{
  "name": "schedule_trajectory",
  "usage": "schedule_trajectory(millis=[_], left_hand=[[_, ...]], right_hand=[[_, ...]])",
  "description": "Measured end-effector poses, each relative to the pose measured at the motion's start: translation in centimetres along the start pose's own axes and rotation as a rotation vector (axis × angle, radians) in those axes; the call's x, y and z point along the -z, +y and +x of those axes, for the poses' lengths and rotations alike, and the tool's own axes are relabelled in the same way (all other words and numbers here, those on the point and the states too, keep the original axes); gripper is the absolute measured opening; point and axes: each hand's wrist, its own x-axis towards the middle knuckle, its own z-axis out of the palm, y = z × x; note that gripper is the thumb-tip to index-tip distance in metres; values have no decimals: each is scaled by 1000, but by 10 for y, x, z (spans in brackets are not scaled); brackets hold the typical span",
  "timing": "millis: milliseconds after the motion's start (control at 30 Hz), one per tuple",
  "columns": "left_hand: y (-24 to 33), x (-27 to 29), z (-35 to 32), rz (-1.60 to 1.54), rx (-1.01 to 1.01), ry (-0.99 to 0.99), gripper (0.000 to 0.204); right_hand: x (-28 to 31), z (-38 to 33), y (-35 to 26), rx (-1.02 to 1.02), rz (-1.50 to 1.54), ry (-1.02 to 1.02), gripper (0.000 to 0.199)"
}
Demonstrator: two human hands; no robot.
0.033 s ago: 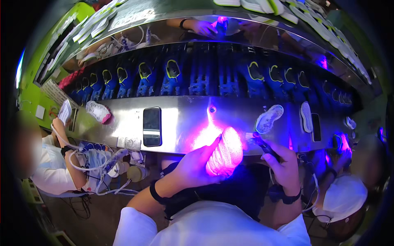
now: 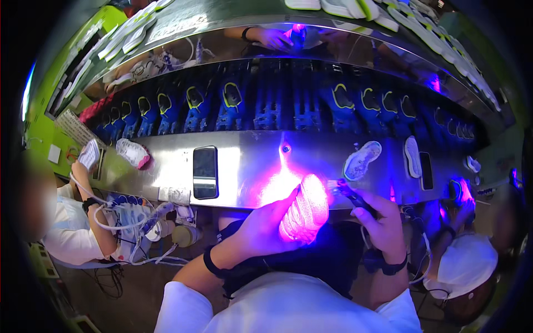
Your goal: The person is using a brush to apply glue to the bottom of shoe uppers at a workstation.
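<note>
My left hand (image 2: 266,225) is closed round a shoe (image 2: 305,211), thumb along its upper left side. Pink-violet light floods the shoe, which shows a ridged surface; its true colour and exact part are hard to make out. My right hand (image 2: 380,222) grips the dark handle of a brush (image 2: 351,194). The pale bristles point left at the shoe's upper right edge; whether they touch it I cannot tell. Just beyond the brush a white shoe sole (image 2: 362,161) lies on the metal bench (image 2: 250,150).
A phone (image 2: 206,172) lies left of the glow, and a white sole (image 2: 132,152) further left. Another sole (image 2: 412,157) and a second phone (image 2: 426,170) lie right. Blue shoes (image 2: 231,100) line a rack behind the bench. Co-workers sit at left (image 2: 78,236) and right (image 2: 463,266).
The brush has shifted slightly left, its bristles nearer the shoe. The shoe has moved down a little. At far left, the co-worker's sole has turned slightly.
</note>
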Motion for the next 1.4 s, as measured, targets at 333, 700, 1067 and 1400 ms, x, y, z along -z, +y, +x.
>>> schedule_trajectory(millis=[333,700,1067,1400], left_hand=[[27,-4,-10,-165,19,-115,114],[27,-8,6,-270,628,-271,125],[17,-16,27,-773,760,-159,113],[29,-1,3,-757,733,28,99]], right_hand=[[5,-25,5,68,40,-37,41],[12,-23,39,80,-84,-103,43],[23,-83,73,-183,94,-235,38],[25,-56,38,-162,11,-342,37]])
